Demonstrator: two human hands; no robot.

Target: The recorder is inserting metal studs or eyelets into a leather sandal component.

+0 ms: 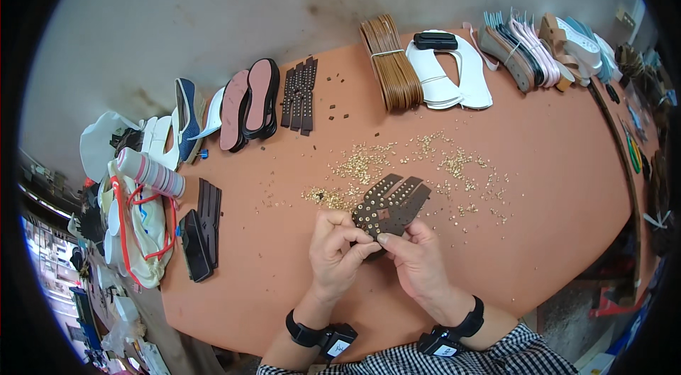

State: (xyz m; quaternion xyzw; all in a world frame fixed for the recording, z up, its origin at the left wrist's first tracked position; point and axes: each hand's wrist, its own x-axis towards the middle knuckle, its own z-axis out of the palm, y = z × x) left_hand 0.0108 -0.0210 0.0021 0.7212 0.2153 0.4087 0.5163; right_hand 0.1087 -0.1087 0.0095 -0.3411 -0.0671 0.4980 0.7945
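A dark brown shoe upper with cut-out strips is held above the table in front of me, with gold studs set in rows along it. My left hand is closed at its lower left edge, thumb and forefinger pinched together there; whether a loose stud sits between them is too small to tell. The thumb of my right hand lies on the upper's lower edge, with the fingers behind it. Loose gold studs are scattered on the table just beyond the upper.
Across the brown table, studded dark strips lie beside pink-topped soles. At the back are a brown strap bundle, white cut pieces and shoe parts. Dark cases and a cloth bag lie left.
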